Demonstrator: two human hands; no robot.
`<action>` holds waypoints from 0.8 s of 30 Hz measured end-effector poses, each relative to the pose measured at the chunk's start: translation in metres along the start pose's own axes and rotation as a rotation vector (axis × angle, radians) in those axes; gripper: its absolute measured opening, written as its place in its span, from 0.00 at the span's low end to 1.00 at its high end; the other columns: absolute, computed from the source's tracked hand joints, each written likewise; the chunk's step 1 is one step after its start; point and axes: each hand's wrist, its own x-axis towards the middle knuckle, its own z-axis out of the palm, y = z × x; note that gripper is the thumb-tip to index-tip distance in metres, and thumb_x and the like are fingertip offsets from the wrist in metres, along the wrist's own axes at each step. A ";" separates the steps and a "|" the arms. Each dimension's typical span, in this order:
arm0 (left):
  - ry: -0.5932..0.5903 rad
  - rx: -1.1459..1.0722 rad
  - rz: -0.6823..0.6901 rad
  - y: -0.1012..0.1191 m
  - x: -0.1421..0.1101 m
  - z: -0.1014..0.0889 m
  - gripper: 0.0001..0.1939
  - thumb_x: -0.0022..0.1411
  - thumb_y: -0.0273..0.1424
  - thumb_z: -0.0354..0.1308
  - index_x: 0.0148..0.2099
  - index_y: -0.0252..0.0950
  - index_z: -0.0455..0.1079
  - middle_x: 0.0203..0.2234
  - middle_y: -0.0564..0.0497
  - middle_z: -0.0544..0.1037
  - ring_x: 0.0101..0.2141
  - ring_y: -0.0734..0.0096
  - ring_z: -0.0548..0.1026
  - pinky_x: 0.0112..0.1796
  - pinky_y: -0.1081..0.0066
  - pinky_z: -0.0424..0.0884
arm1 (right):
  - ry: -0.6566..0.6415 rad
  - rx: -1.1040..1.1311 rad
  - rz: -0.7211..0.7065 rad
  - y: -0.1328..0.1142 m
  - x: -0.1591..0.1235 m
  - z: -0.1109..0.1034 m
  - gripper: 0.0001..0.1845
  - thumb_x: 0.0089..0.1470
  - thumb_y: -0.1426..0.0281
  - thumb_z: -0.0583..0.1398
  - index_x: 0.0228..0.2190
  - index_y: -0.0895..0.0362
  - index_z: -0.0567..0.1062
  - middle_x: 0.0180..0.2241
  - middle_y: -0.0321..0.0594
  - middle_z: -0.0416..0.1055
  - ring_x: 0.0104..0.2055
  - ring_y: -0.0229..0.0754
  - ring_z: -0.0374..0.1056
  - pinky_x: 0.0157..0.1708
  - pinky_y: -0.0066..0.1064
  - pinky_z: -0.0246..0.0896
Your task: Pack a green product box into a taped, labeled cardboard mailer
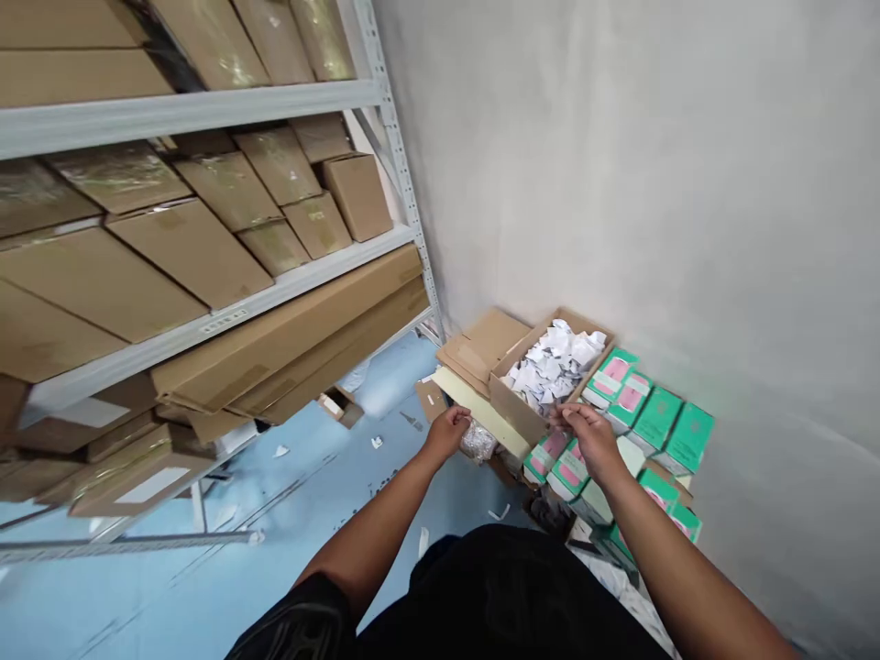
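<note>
Both hands are in front of an open cardboard box (517, 410) filled with crumpled white paper (554, 362). My left hand (446, 433) is curled with thumb and fingers together, beside a pale yellow board (481, 417) at the box's near left side. What it holds, if anything, does not show. By the box's near right corner, my right hand (588, 433) pinches something too small or clear to make out. Crumpled clear plastic (478, 442) lies just right of my left hand. Green-and-pink cartons (569, 469) sit below and around my right hand.
A metal shelf rack (330, 252) loaded with cardboard boxes stands at left. Flattened cardboard (485, 346) leans next to the paper-filled box. A grey wall (653, 183) rises behind. Paper scraps and a small open carton (342, 406) lie on the blue floor (295, 513).
</note>
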 end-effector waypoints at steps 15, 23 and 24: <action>-0.095 0.555 0.040 0.014 0.218 -0.078 0.15 0.60 0.29 0.62 0.50 0.36 0.77 0.49 0.43 0.81 0.51 0.55 0.77 0.53 0.64 0.68 | -0.005 -0.081 0.047 -0.005 0.162 0.111 0.23 0.46 0.48 0.70 0.33 0.54 0.81 0.37 0.45 0.83 0.38 0.51 0.78 0.42 0.41 0.72; -0.397 0.721 0.034 0.001 0.335 -0.077 0.25 0.52 0.28 0.66 0.54 0.31 0.74 0.59 0.32 0.74 0.62 0.45 0.69 0.61 0.60 0.62 | 0.277 -0.039 0.146 0.003 0.195 0.174 0.22 0.44 0.51 0.71 0.34 0.55 0.82 0.36 0.45 0.83 0.37 0.50 0.79 0.40 0.40 0.72; -0.428 0.736 0.021 -0.001 0.341 -0.074 0.23 0.50 0.28 0.67 0.51 0.31 0.74 0.57 0.31 0.75 0.61 0.43 0.70 0.59 0.59 0.63 | 0.297 -0.040 0.148 0.003 0.197 0.176 0.22 0.45 0.51 0.71 0.34 0.55 0.82 0.36 0.45 0.83 0.37 0.50 0.79 0.40 0.39 0.72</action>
